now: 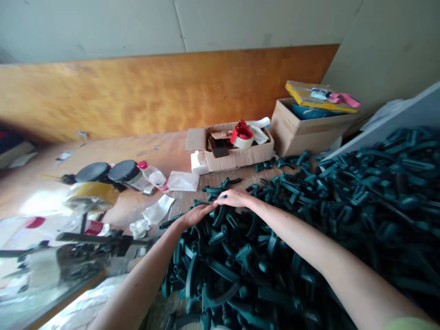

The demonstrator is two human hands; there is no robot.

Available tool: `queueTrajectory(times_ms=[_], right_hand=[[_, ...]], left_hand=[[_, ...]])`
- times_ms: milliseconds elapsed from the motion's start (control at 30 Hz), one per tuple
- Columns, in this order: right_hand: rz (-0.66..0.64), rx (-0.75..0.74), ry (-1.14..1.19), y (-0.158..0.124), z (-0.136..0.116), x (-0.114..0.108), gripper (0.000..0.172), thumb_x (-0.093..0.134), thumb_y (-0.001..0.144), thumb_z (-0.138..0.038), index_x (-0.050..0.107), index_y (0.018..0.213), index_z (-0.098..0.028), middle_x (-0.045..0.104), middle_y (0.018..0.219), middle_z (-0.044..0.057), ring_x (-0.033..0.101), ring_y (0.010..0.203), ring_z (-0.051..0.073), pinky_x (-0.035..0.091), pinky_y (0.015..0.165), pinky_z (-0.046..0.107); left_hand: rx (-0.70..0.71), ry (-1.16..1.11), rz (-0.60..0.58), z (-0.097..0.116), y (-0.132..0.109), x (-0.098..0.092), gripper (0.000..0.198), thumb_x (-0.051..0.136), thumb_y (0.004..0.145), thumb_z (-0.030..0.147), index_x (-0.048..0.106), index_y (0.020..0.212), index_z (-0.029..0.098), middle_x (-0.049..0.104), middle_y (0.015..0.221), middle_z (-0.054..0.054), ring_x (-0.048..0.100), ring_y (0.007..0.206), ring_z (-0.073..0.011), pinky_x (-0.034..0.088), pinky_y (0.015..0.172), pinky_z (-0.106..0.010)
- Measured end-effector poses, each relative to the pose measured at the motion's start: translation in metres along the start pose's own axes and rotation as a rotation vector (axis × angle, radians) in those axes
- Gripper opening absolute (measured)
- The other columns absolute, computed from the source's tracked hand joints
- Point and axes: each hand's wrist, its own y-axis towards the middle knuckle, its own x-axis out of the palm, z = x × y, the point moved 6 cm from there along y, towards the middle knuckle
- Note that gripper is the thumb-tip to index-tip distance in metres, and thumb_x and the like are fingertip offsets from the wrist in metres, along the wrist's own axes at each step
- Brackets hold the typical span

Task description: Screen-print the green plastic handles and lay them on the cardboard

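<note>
My left hand [197, 215] and my right hand [234, 198] meet over the far part of a large heap of dark plastic parts [220, 270]. Many of these are curved, handle-like pieces with forked or knobbed ends. The fingertips of my right hand are pinched together, with a small dark piece showing at them. Fingers of my left hand are drawn together and reach the right fingertips. Whatever lies between them is hidden. More dark parts surround both hands, some just beyond them.
An open cardboard box [237, 158] with a red tape dispenser [242, 132] stands behind the heap, beside a taller box [299, 137]. To the left are black-lidded jars [123, 171], a bottle [153, 175], yellow tape [91, 195], paper [158, 209] and a metal-and-plastic tape device [92, 254].
</note>
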Motion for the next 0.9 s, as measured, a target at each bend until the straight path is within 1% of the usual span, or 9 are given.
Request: queueTrajectory(times_ms=[100, 300, 433, 500, 567, 633, 733, 800, 900], right_hand=[[0.1, -0.021, -0.096, -0.042, -0.025, 0.005, 0.054, 0.047, 0.081, -0.073, 0.066, 0.117, -0.037, 0.073, 0.106, 0.001, 0.065, 0.106, 0.028, 0.047, 0.09, 0.039], [0.367, -0.108, -0.128, -0.142, -0.051, 0.038, 0.057, 0.051, 0.082, -0.069, 0.056, 0.128, -0.036, 0.068, 0.113, 0.003, 0.064, 0.103, 0.026, 0.049, 0.088, 0.041], [0.352, -0.186, -0.098, -0.195, -0.063, 0.079, 0.066, 0.059, 0.081, -0.064, 0.045, 0.139, -0.036, 0.064, 0.121, 0.006, 0.061, 0.109, 0.028, 0.047, 0.094, 0.049], [0.353, -0.234, -0.064, -0.221, -0.064, 0.091, 0.067, 0.061, 0.081, -0.062, 0.042, 0.141, -0.039, 0.057, 0.134, 0.006, 0.052, 0.122, 0.03, 0.042, 0.101, 0.055], [0.402, -0.246, 0.018, -0.251, -0.058, 0.093, 0.063, 0.062, 0.083, -0.058, 0.044, 0.14, -0.039, 0.048, 0.146, 0.005, 0.044, 0.132, 0.031, 0.038, 0.106, 0.054], [0.532, -0.194, 0.157, -0.287, -0.04, 0.086, 0.052, 0.061, 0.086, -0.051, 0.052, 0.135, -0.034, 0.048, 0.146, 0.005, 0.045, 0.132, 0.027, 0.039, 0.108, 0.046], [0.843, 0.031, 0.394, -0.357, 0.013, 0.082, 0.033, 0.055, 0.092, -0.042, 0.064, 0.119, -0.027, 0.063, 0.126, 0.007, 0.057, 0.119, 0.021, 0.044, 0.104, 0.037], [1.079, 0.295, 0.514, -0.409, 0.063, 0.098, 0.029, 0.052, 0.092, -0.043, 0.067, 0.108, -0.024, 0.068, 0.111, 0.008, 0.061, 0.107, 0.021, 0.047, 0.099, 0.038], [1.449, 0.741, 0.628, -0.481, 0.132, 0.15, 0.04, 0.057, 0.083, -0.057, 0.064, 0.097, -0.02, 0.066, 0.104, 0.011, 0.061, 0.101, 0.025, 0.049, 0.095, 0.042]], left_hand=[[0.085, 0.155, -0.113, 0.01, -0.041, 0.012, 0.057, 0.039, 0.087, 0.064, 0.074, 0.106, 0.023, 0.073, 0.113, 0.0, 0.061, 0.115, -0.0286, 0.042, 0.106, -0.038], [0.206, 0.457, 0.0, 0.003, -0.106, 0.034, 0.055, 0.05, 0.081, 0.063, 0.069, 0.121, 0.031, 0.063, 0.133, -0.003, 0.049, 0.131, -0.0304, 0.037, 0.112, -0.044], [0.213, 0.582, -0.048, -0.019, -0.133, 0.046, 0.059, 0.055, 0.073, 0.066, 0.067, 0.123, 0.038, 0.056, 0.14, 0.001, 0.04, 0.139, -0.0307, 0.033, 0.115, -0.046], [0.178, 0.622, -0.106, -0.027, -0.14, 0.043, 0.064, 0.057, 0.07, 0.067, 0.062, 0.128, 0.041, 0.053, 0.142, 0.003, 0.044, 0.136, -0.0301, 0.035, 0.114, -0.046], [0.116, 0.68, -0.161, -0.023, -0.141, 0.035, 0.06, 0.056, 0.069, 0.069, 0.066, 0.122, 0.043, 0.061, 0.134, 0.002, 0.054, 0.127, -0.0313, 0.04, 0.11, -0.046], [0.049, 0.761, -0.2, -0.002, -0.134, 0.026, 0.05, 0.051, 0.071, 0.071, 0.074, 0.103, 0.041, 0.074, 0.113, 0.0, 0.066, 0.11, -0.0334, 0.048, 0.1, -0.047], [0.077, 0.804, -0.199, 0.064, -0.107, 0.03, 0.05, 0.044, 0.074, 0.073, 0.075, 0.087, 0.036, 0.077, 0.088, -0.001, 0.071, 0.089, -0.0324, 0.055, 0.081, -0.042], [0.221, 0.693, -0.208, 0.121, -0.08, 0.052, 0.055, 0.044, 0.076, 0.073, 0.073, 0.102, 0.034, 0.076, 0.101, 0.0, 0.07, 0.096, -0.0293, 0.053, 0.084, -0.037], [0.371, 0.463, -0.26, 0.193, -0.03, 0.105, 0.071, 0.043, 0.077, 0.076, 0.067, 0.118, 0.023, 0.07, 0.122, -0.004, 0.061, 0.115, -0.0285, 0.045, 0.101, -0.037]])
